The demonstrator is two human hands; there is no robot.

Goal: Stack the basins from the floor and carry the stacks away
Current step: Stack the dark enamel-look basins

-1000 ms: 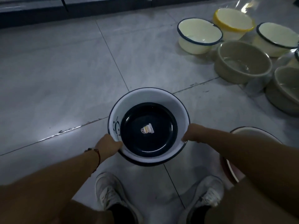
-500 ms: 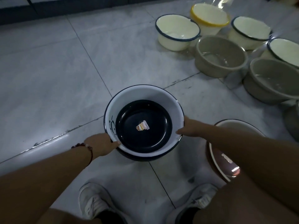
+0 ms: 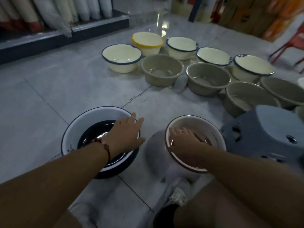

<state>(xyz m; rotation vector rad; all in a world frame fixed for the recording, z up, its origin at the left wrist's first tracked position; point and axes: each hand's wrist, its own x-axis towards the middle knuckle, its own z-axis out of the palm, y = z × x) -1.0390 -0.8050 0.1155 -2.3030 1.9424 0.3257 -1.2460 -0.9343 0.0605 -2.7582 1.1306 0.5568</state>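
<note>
Head view: the left hand (image 3: 125, 137) hovers flat over the white basin (image 3: 92, 119) with the dark rim, fingers straight and spread, holding nothing. That basin sits on the floor (image 3: 49, 96) with a black basin (image 3: 92, 137) nested inside it, and what looks like another dark one underneath. The right hand (image 3: 184, 142) reaches into the brown-rimmed basin (image 3: 212, 132) just beside it. Its fingers lie across the inside and look fairly straight, but blur hides whether the thumb hooks the near rim, so I cannot tell if it has a grip yet.

Further off stand five cream basins (image 3: 121, 58), one of them with a yellow rim (image 3: 148, 41), and four grey-green basins (image 3: 162, 69), all loose and close together, some touching. A grey stool (image 3: 266, 130) stands to the right of the brown-rimmed basin.

The near basins look like enamelled metal: stiff, smooth, glossy, probably slippery, and likely to chip or clang if dropped. A single one should be light; a nested stack will be heavier. The rolled rim looks like the best place to hold, thumb inside and fingers under the lip. A stack wants both hands on opposite sides of the bottom basin's rim, since the inner ones could slide if tilted. The grey-green ones look like plastic, lighter and a little flexible.
</note>
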